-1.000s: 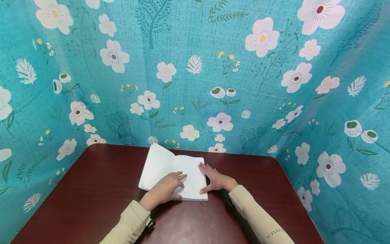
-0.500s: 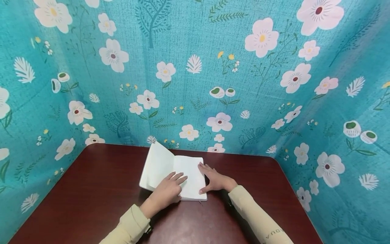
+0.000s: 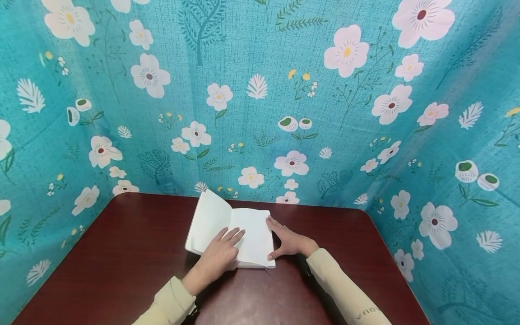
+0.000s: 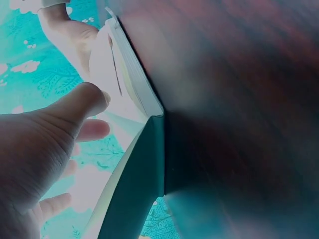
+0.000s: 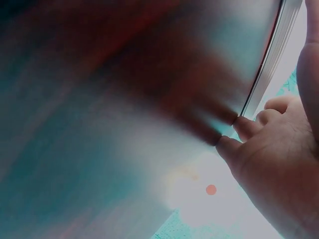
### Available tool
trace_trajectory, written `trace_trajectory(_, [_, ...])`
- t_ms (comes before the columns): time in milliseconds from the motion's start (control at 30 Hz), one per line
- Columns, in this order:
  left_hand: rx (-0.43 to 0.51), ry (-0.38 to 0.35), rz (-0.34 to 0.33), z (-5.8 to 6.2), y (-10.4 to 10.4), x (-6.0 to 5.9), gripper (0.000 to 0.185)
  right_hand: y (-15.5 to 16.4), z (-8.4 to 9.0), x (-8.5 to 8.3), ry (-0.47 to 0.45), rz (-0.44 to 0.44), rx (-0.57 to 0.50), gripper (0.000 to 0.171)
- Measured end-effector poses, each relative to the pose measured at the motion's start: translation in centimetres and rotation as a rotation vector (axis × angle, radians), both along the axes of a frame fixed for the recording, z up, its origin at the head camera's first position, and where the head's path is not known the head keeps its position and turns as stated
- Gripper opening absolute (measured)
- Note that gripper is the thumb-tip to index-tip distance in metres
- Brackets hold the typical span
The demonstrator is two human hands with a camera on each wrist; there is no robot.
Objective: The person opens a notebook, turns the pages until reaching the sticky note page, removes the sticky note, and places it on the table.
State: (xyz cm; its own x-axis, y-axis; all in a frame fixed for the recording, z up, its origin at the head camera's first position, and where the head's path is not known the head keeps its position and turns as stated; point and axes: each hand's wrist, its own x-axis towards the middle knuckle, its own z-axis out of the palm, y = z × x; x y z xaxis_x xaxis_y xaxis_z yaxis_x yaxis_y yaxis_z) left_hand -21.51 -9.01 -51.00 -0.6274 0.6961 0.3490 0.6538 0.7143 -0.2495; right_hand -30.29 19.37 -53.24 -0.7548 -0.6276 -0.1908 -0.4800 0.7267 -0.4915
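An open notebook [image 3: 255, 234] with blank white pages lies on the table, its left cover and pages tilted up. My left hand [image 3: 217, 257] is over the lower middle of the notebook, near the fold, with fingers extended. In the left wrist view, its thumb [image 4: 84, 102] stands near the lower page edges; whether it touches paper is unclear. My right hand [image 3: 290, 240] rests along the right page edge, thumb by the lower corner and forefinger near the upper one. The right wrist view shows some fingertips [image 5: 228, 144] down on the tabletop beside the notebook.
The dark red-brown table [image 3: 101, 262] has rounded far corners. A turquoise floral curtain [image 3: 252, 135] hangs behind it and at both sides. A thin ribbon end [image 3: 266, 271] pokes out at the notebook's lower edge.
My left hand has shifted a little left across the notebook, and its thumb has gone from sight in the head view. My right hand stays nearly still at the right edge.
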Motion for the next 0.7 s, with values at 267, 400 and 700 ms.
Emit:
trace_trajectory(267, [0.033, -0.005, 0.007, 0.1, -0.5, 0.4, 0.022, 0.4, 0.0, -0.2, 0.012, 0.011, 0.001, 0.130])
trace_trajectory(400, [0.091, 0.023, 0.009, 0.0, -0.6, 0.6, 0.022, 0.3, -0.1, -0.3, 0.019, 0.000, 0.014, 0.129])
trace_trajectory(700, [0.284, 0.054, 0.032, -0.1, -1.2, 1.4, 0.027, -0.4, -0.2, -0.1, 0.032, -0.020, 0.035, 0.127])
